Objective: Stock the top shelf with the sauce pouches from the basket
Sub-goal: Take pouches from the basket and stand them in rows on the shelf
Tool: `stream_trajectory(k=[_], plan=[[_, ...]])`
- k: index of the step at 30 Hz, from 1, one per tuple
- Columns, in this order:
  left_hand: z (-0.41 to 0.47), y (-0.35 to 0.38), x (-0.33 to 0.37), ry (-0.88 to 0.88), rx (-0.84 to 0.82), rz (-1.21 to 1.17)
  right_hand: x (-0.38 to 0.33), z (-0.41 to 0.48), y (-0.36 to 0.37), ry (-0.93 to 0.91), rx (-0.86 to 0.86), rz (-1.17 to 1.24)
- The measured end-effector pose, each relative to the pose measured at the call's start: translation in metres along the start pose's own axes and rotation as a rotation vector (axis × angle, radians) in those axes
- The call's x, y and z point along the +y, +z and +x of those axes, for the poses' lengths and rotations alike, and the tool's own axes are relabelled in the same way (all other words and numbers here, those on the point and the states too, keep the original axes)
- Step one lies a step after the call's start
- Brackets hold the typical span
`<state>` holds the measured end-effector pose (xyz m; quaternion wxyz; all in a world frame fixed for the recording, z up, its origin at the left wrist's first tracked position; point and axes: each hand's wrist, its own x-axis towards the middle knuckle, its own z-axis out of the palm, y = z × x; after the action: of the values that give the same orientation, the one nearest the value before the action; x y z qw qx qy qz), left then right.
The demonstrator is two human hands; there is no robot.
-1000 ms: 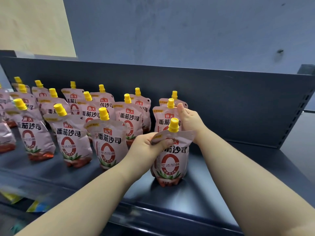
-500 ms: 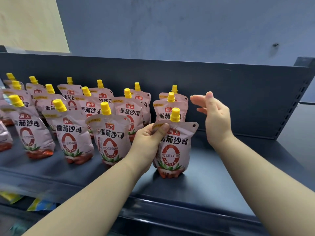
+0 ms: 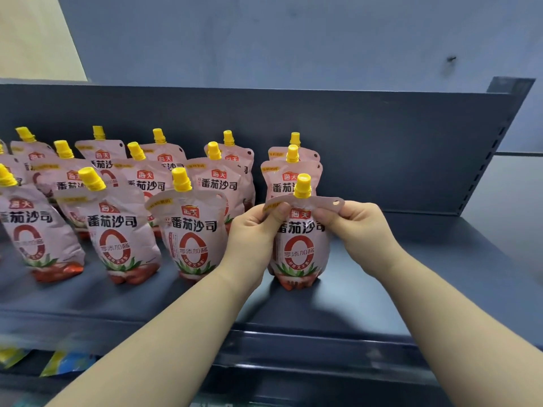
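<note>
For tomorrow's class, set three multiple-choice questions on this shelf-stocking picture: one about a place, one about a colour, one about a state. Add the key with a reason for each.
1. Where does the sauce pouch held by both hands stand?
A. At the right end of the front row on the top shelf
B. Inside a basket
C. Lying flat behind the rows

2. What colour is its cap?
A. Green
B. Yellow
C. White

3. How do the left hand and the right hand meet the pouch?
A. Each pinches a top corner beside the cap
B. Both hover open above it
C. Only the left hand touches it

Key:
1 A: its base rests on the shelf, with no pouch to its right.
2 B: the cap is bright yellow.
3 A: fingers and thumbs curl over the pouch's top edge on both sides of the cap.
</note>
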<state>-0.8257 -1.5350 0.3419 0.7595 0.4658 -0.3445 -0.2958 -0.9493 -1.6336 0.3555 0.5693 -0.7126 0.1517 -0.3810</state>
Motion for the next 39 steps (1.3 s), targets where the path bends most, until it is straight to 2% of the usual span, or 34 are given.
stream_trajectory(k=[7,12,15,17,20,26,30,33,39], plan=[[0.003,-0.003,0.000,-0.024,-0.007,0.073,0.007,-0.006,0.016,0.011,0.148,0.044],[-0.004,-0.014,-0.001,-0.034,-0.057,0.137,0.009,-0.016,0.016,0.051,0.158,0.013],[-0.016,-0.022,-0.001,-0.054,-0.073,0.230,0.010,-0.026,0.012,0.062,0.175,-0.069],[-0.026,-0.026,0.003,-0.063,-0.028,0.352,0.008,-0.035,0.009,0.076,0.175,-0.144],[-0.044,-0.028,0.009,-0.063,0.019,0.596,0.002,-0.050,0.005,0.114,0.158,-0.401],[-0.087,-0.028,0.012,-0.052,-0.011,0.981,-0.013,-0.090,-0.002,0.206,-0.110,-0.888],[-0.124,-0.029,0.014,0.004,-0.060,1.312,-0.024,-0.113,0.003,0.116,-0.239,-1.110],[-0.148,-0.034,0.014,0.053,-0.062,1.579,-0.026,-0.129,0.018,0.033,-0.302,-1.138],[-0.198,-0.065,0.028,-0.003,-0.005,1.815,-0.021,-0.148,0.068,-0.092,-0.439,-1.071]])
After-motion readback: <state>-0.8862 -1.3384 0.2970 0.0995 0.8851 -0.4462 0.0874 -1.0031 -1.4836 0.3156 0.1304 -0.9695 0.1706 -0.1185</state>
